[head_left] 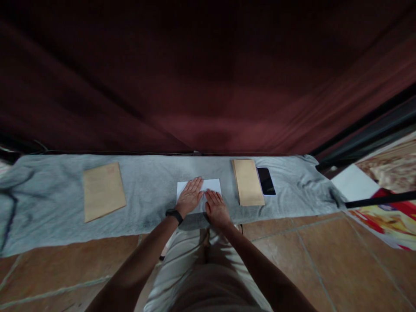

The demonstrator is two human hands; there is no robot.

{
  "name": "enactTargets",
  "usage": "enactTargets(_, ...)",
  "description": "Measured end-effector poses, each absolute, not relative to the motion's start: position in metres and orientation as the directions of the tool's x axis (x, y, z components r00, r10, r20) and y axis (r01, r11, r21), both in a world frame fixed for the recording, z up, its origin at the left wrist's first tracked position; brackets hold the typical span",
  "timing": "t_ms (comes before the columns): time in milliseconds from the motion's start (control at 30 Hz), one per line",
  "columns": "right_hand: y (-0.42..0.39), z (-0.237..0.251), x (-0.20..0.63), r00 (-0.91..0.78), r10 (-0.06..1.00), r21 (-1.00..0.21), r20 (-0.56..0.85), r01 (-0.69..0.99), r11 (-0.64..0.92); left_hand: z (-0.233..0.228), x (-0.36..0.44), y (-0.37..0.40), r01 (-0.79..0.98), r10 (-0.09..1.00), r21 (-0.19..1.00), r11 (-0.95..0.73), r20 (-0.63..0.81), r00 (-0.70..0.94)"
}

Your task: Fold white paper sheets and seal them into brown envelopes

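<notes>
A white sheet of paper (210, 184) lies on the grey cloth in front of me, with both hands on top of it. My left hand (191, 196) rests flat across its left half, fingers stretched out and pointing away from me; a dark band circles that wrist. My right hand (216, 209) lies on the right half, fingers extended, its thumb side close to the left thumb. The hands cover much of the paper's middle and near edge, so whether it is folded I cannot tell.
The grey cloth (152, 173) covers a long narrow surface. Brown envelopes (249, 182) lie to the right beside a phone (266, 181); another brown envelope (104, 190) lies far left. A dark red curtain (208, 108) hangs behind. A colourful printed package (390, 221) is at far right.
</notes>
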State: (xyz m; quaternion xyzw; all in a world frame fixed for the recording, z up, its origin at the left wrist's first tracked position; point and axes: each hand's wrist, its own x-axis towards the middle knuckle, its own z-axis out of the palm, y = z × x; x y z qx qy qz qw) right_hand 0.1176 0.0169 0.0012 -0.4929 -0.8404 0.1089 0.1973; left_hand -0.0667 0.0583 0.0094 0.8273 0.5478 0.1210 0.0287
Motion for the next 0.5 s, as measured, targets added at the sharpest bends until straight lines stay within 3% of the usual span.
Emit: enactTargets(500,0.018,0.001,0.122,-0.482,0.852,-0.356,0.204,0.775,0.523,-0.007,-0.072,-0.004,0.837,0.853,0.179,-0.517,0.193,0.486)
